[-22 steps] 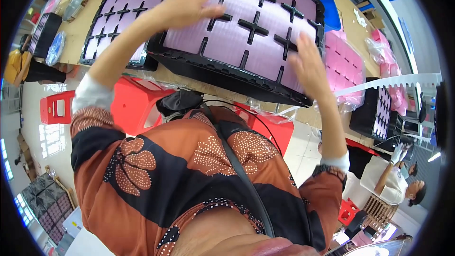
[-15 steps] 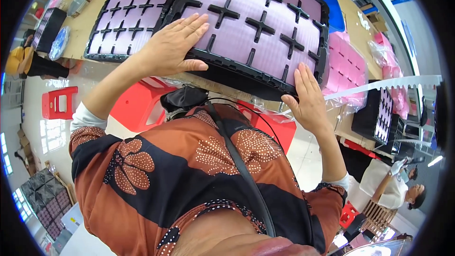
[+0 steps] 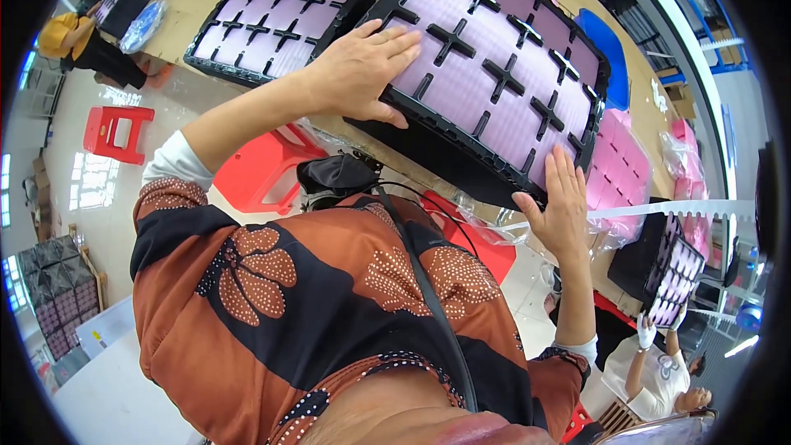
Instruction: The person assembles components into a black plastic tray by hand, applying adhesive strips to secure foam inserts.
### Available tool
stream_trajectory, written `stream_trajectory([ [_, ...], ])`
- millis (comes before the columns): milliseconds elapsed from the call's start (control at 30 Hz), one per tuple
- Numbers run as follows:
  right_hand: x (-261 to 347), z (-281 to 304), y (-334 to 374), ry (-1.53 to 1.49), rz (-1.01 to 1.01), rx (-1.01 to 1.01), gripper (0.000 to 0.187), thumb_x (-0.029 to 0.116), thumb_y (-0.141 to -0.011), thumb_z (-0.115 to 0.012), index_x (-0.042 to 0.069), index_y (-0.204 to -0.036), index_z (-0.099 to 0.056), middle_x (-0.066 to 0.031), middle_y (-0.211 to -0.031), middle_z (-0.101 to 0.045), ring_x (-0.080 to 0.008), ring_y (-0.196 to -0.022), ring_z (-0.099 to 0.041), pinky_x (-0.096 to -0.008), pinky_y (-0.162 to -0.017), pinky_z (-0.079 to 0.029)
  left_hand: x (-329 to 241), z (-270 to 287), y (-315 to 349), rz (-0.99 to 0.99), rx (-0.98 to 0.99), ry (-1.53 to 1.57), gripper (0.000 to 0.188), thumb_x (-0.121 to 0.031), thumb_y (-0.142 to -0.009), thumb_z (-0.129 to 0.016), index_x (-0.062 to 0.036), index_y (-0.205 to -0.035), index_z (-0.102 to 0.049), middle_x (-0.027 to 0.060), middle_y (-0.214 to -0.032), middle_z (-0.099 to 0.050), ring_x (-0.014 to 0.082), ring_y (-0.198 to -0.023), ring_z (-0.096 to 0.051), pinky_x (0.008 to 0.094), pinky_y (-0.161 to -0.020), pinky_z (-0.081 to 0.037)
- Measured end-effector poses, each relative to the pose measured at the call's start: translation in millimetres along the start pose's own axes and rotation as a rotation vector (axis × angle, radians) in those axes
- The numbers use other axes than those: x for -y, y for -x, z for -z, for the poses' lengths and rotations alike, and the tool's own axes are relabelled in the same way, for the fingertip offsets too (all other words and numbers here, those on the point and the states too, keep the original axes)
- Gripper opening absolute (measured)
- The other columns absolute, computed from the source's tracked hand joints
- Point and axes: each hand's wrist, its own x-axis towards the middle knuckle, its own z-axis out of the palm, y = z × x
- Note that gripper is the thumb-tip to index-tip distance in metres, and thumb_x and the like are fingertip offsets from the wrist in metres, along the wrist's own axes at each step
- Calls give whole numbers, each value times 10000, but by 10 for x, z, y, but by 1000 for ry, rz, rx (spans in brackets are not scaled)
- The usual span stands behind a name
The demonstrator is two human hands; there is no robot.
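Note:
A large black crate (image 3: 404,109) lies tilted on the table in front of me, packed with pale purple-pink sheets (image 3: 461,86) between black cross-shaped dividers (image 3: 504,77). My left hand (image 3: 358,70) is spread flat over its left near corner, fingertips on the purple surface and thumb along the near rim. At the right near corner rests my right hand (image 3: 560,210), fingers stretched upward on the rim and thumb apart. Neither hand grips anything. Left of it stands a similar smaller-looking black crate (image 3: 276,21) with the same purple filling.
Pink divided sheets (image 3: 618,161) lie right of the crate, with a blue bin (image 3: 608,53) behind. Red stools (image 3: 262,171) stand under the table edge. At far right a co-worker's gloved hand (image 3: 647,331) touches another black crate (image 3: 680,272). Another person (image 3: 78,37) stands at far left.
The whole view has turned, so the table things appear farther right. Both my hands stay on the crate. The co-worker's gloved hands have come up to the crate at far right.

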Motion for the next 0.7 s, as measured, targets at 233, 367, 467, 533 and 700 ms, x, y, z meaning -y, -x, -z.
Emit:
stream_trajectory([
  [233,27,65,131,-36,34,50,706,494,-796,-548,-103,-1161,-460,-239,-1265,-436,-363,-1183,-414,-432,-982,-314,-61,-107,144,31,-146,-37,705,-502,-670,-660,43,-1099,-534,180,-1212,-503,296,-1159,-456,396,-998,-326],
  [367,-121,137,231,-124,50,94,576,387,-818,-579,-78,-1145,-490,-224,-1249,-460,-328,-1168,-445,-410,-962,-345,-21,-20,252,19,-208,45,553,-433,-713,-663,21,-1021,-586,154,-1107,-581,278,-1054,-548,387,-947,-386],
  [467,-298,31,243,-574,-396,-23,434,281,-844,-580,-46,-1124,-525,-197,-1152,-546,-287,-1096,-514,-362,-924,-383,169,99,324,145,-296,184,435,-363,-745,-667,5,-971,-612,143,-1051,-609,262,-1019,-572,370,-932,-398],
  [533,-419,-143,92,-456,-535,-493,342,219,-866,-566,-35,-1094,-551,-108,-996,-619,-185,-934,-566,-275,-834,-414,229,38,340,178,-435,105,437,-325,-790,-646,19,-1053,-582,174,-1116,-574,260,-1073,-543,351,-953,-376],
  [700,-549,-396,-63,-993,-665,-311,282,166,-857,-578,-29,-1060,-577,28,-859,-559,-54,-760,-462,-183,-680,-377,105,-344,248,563,-503,571,565,-348,-847,-575,60,-1216,-447,224,-1233,-481,291,-1181,-449,315,-994,-323],
])
